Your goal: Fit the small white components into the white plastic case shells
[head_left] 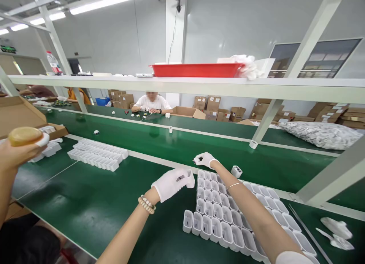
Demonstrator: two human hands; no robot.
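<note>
Presently: slip and knock risks

Head view. Left hand (172,185): pinching a cup (190,179), beside the rows (217,210). Right hand (205,159): pinching a dark bit (195,161) over the green strip (151,140); slack grip could drop it, low forearm (252,209) topple cups.

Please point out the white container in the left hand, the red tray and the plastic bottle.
White container (191,181): head view, on its visible wall.
Red tray (198,70): head view, on its long front wall.
Plastic bottle (54,63): head view, on the middle of its body.
</note>
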